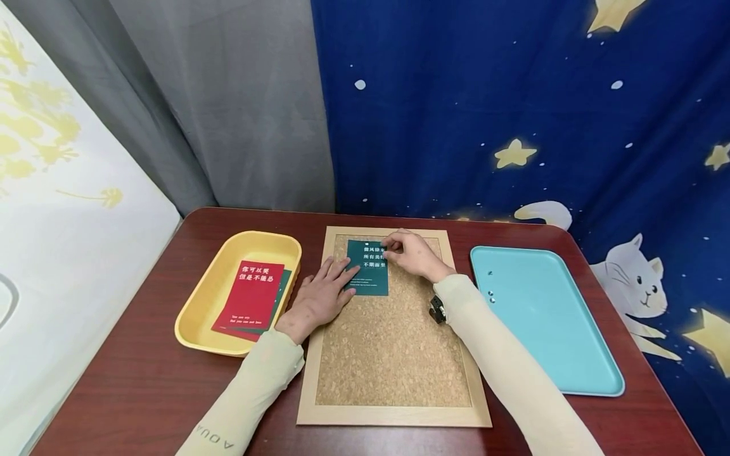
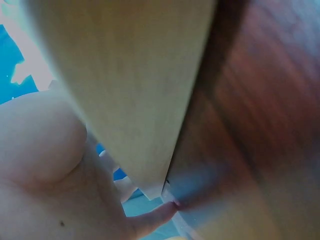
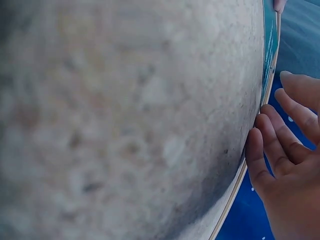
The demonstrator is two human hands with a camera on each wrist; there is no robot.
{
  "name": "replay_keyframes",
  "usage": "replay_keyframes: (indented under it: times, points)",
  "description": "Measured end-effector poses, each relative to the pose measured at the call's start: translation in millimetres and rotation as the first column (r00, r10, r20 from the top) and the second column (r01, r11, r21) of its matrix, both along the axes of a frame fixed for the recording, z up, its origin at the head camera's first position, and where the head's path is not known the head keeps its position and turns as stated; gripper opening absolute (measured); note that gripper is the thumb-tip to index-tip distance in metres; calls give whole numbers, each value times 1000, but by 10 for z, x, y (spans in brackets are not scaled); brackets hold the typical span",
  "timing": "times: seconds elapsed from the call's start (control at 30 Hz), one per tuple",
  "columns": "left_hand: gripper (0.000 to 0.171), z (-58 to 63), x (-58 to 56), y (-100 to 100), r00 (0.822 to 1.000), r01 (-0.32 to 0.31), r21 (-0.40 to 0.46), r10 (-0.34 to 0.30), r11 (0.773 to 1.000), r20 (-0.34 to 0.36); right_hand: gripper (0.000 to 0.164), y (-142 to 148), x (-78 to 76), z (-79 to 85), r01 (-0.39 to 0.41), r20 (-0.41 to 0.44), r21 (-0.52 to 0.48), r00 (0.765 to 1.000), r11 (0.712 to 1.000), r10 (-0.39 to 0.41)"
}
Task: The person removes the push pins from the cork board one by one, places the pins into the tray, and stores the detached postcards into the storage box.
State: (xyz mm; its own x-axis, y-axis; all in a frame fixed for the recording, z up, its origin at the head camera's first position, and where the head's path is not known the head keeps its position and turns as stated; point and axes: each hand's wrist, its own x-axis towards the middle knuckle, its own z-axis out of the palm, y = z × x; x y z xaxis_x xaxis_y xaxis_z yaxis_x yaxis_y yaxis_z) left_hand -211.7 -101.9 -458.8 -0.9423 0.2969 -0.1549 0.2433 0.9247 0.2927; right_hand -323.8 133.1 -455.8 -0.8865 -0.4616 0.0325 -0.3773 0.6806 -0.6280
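Observation:
A dark green card (image 1: pixel 367 285) with white lettering lies on the upper part of a wood-framed cork board (image 1: pixel 393 354). My left hand (image 1: pixel 322 294) rests spread over the card's left edge, its wrist across the frame. At the card's upper right, my right hand (image 1: pixel 413 254) has thumb and index finger close together; I cannot tell whether something small is between them. Its other fingertips (image 3: pixel 255 140) are right at the cork in the right wrist view. A small silvery pin (image 1: pixel 367 244) shows at the card's top, left of the right hand.
A yellow tray (image 1: pixel 196 310) at the left holds a red card (image 1: pixel 248 301) over green ones. On the right, a light blue tray (image 1: pixel 564 329) carries several small silvery pins (image 1: pixel 492 296). The dark red table (image 1: pixel 131 380) meets curtains (image 1: pixel 456 126) at its back edge.

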Motion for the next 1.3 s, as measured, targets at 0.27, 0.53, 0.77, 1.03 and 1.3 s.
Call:
replay_keyframes:
  times: [0.27,0.53,0.77,1.03,1.3]
  points:
    - [57,7,-2,-5,1000,1,7,-1,1000,6,26,-1,-37,-16,17,66,-35,998,999,-14]
    - [57,9,6,-10,1000,0,10,0,1000,10,27,2,-76,-42,21,81,-66,997,998,-16]
    - [57,-1,16,-5,1000,3,18,-3,1000,3,28,-4,-73,-57,23,105,-112,994,993,-11]
    - [58,0,-1,24,1000,8,14,-8,1000,9,29,-47,-97,-53,10,139,-119,990,993,7]
    - [59,11,-8,0,1000,9,-3,-9,1000,15,36,-118,-108,-28,-54,128,-57,990,997,61]
